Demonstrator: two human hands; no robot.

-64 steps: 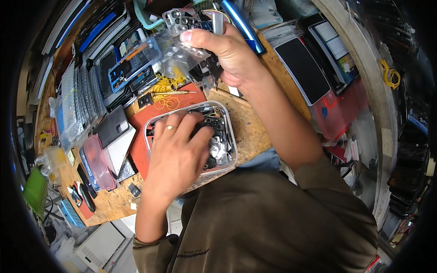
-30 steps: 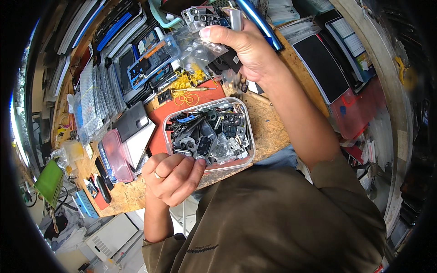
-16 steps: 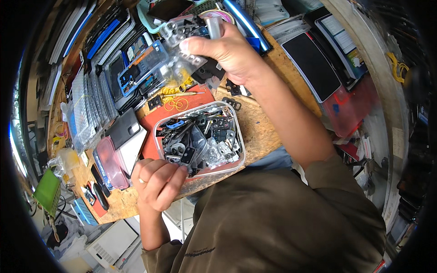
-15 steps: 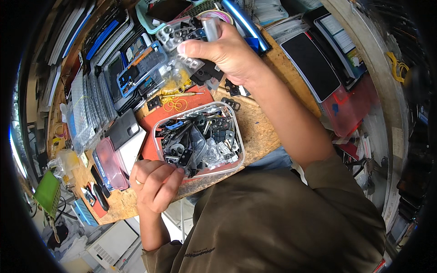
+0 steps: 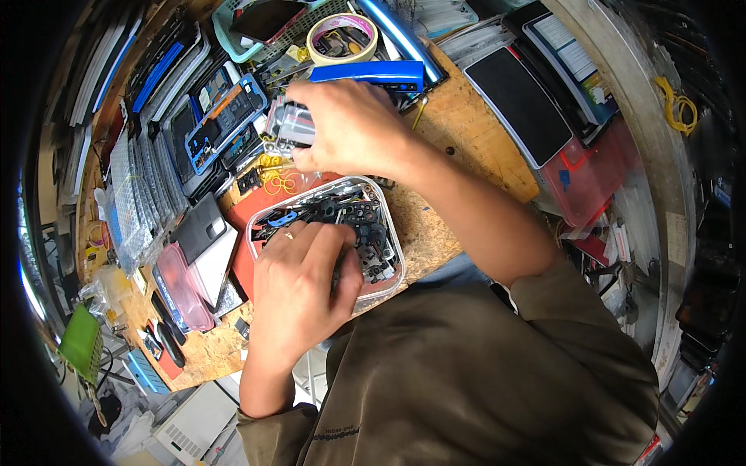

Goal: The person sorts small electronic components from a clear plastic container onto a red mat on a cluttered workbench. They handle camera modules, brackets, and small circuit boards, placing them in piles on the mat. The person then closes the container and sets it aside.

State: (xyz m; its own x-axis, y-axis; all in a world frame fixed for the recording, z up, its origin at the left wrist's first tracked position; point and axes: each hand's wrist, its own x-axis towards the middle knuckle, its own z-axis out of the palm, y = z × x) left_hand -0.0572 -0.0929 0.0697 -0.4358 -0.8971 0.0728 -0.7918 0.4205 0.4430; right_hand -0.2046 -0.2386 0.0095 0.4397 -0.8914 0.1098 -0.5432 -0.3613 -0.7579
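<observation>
A clear plastic box [image 5: 399, 264] full of small black, grey and blue phone parts [image 5: 371, 227] sits at the front of the bench. My left hand [image 5: 303, 268] is over its left side, fingers curled down among the parts; whatever they grip is hidden. Beyond the box, my right hand [image 5: 350, 128] is closed around a clear plastic bag of small parts [image 5: 294, 126], mostly covered by the fingers. Yellow cord [image 5: 278, 177] lies just below that bag, beside a red mat [image 5: 242, 213].
Behind my right hand are a blue bar-shaped case [image 5: 373, 75], a roll of tape [image 5: 342, 39] and a green basket [image 5: 241, 48]. Phone frames [image 5: 225, 124] and bubble-wrap sleeves [image 5: 148, 186] crowd the left. A dark tablet-like panel [image 5: 524, 105] lies right.
My left hand has moved from the box's near-left rim in over the parts. My right hand has turned palm-down and come left and lower with the bag. The loose black parts below it are now largely hidden.
</observation>
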